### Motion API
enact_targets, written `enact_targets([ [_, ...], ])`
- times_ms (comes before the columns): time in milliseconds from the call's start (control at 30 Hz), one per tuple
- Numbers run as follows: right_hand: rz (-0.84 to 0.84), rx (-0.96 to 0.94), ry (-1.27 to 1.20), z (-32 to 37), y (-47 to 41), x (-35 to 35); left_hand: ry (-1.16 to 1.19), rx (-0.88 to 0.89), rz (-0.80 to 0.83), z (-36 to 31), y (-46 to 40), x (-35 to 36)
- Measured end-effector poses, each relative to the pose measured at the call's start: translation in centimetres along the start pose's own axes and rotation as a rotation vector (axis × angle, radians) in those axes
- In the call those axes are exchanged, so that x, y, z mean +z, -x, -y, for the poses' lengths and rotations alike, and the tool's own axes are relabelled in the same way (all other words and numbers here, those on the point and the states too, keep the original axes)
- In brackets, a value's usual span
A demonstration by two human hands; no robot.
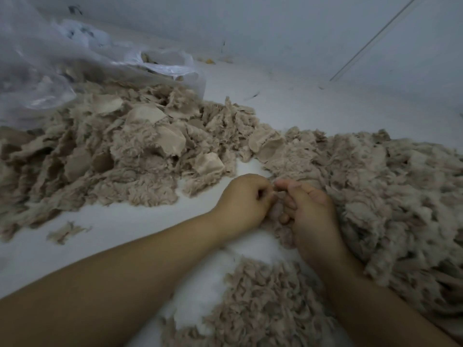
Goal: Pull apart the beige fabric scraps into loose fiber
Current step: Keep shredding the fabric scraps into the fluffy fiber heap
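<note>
A big pile of beige fabric scraps (120, 146) lies on the white floor at the left, with flat backing pieces showing among the fuzzy ones. A mound of loose beige fiber (390, 196) spreads along the right, and more fiber (265, 304) lies near me between my forearms. My left hand (244, 200) and my right hand (309, 211) meet at the centre, fingers pinched together on one small beige scrap (275, 209). The scrap is mostly hidden between the two hands.
A crumpled clear plastic bag (62, 61) lies at the back left, touching the scrap pile. One stray scrap (66, 231) sits alone on the white floor (112, 241) at the left. Pale walls meet in a corner behind the piles.
</note>
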State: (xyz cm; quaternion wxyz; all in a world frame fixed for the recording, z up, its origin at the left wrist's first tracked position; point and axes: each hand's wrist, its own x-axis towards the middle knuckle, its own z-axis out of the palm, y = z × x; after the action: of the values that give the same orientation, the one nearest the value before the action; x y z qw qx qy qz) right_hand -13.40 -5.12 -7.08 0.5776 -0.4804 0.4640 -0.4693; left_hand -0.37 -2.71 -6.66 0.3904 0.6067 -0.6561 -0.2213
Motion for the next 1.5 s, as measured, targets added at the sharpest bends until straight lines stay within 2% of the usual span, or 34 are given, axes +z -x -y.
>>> enact_targets([
  [100,-0.005,0.032,0.059,0.0,-0.3,0.1,0.471,-0.134,-0.08,0.2,1.1,-0.4],
  [233,-0.005,0.078,0.043,0.5,-0.2,0.5,0.835,-0.158,-0.054,-0.1,1.9,-0.7],
  [333,0.008,0.075,0.056,0.7,-0.1,0.5,0.957,-0.177,-0.094,0.0,1.7,-0.5],
  [500,0.047,-0.045,0.203,0.2,0.1,0.3,1.212,-0.247,-0.24,0.8,1.0,-0.4],
  [633,0.0,-0.083,0.171,0.1,-0.2,0.3,1.193,-0.243,-0.324,1.2,0.7,-0.8],
  [667,0.005,-0.087,0.158,0.1,-0.1,0.2,1.167,-0.215,-0.291,1.4,0.6,-1.2],
  [700,0.011,-0.095,0.149,0.1,-0.1,0.2,1.142,-0.164,-0.176,1.6,0.6,-1.8],
  [733,0.016,-0.103,0.142,0.0,0.0,0.2,1.114,-0.101,0.043,1.6,0.6,-2.7],
  [800,0.026,-0.114,0.14,-0.1,0.1,0.2,0.902,0.011,0.592,1.8,0.9,-4.6],
  [833,0.036,-0.12,0.141,-0.1,0.2,0.2,0.777,0.035,0.76,1.8,1.0,-5.2],
  [867,0.049,-0.126,0.136,-0.1,0.2,0.2,0.696,-0.003,0.791,1.8,1.1,-5.2],
  [900,0.062,-0.13,0.124,-0.1,0.3,0.2,0.659,-0.093,0.716,1.7,1.1,-4.8],
  [967,0.08,-0.145,0.128,0.0,0.5,0.3,0.637,-0.263,0.415,1.5,1.0,-3.7],
  [1033,0.109,-0.154,0.155,0.2,0.7,0.5,0.707,-0.293,0.24,1.5,0.7,-2.7],
  [1133,0.149,-0.15,0.16,0.4,0.8,0.5,0.728,-0.227,0.198,1.7,0.9,-2.2],
  [1333,0.117,-0.104,0.099,0.5,1.1,0.6,0.763,-0.088,-0.074,2.0,0.9,-2.4],
  [1400,0.131,-0.098,0.127,0.6,0.9,0.5,0.821,-0.052,-0.043,1.9,0.9,-2.7],
  [1500,0.188,-0.094,0.19,0.4,0.7,0.5,0.93,-0.022,0.105,2.0,1.0,-2.6],
])
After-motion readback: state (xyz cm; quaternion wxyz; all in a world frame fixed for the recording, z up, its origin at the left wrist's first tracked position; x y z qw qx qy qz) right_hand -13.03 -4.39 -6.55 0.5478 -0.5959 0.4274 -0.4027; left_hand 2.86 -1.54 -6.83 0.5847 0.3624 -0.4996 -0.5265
